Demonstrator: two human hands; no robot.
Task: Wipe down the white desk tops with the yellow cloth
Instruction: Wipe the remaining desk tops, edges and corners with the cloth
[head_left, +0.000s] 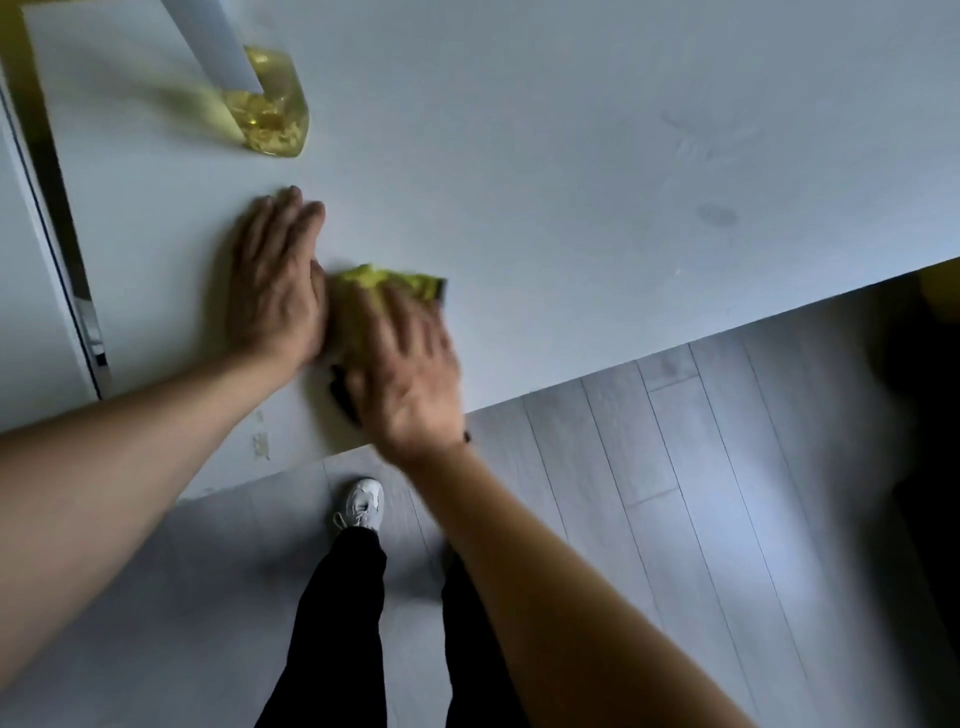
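The white desk top (571, 171) fills the upper part of the head view. A yellow cloth (395, 280) lies on it near the front edge, mostly covered by my right hand (405, 364), which presses flat on it with spread fingers and looks blurred. My left hand (275, 280) rests flat on the desk just left of the cloth, fingers straight and together. A dark edge of the cloth shows under my right palm.
A clear yellow block (272, 111) holding a white slanted post stands at the back left. A gap with a metal strip (62, 234) runs along the desk's left side. Faint smudges (717, 215) mark the desk to the right. Grey plank floor (675, 467) lies below.
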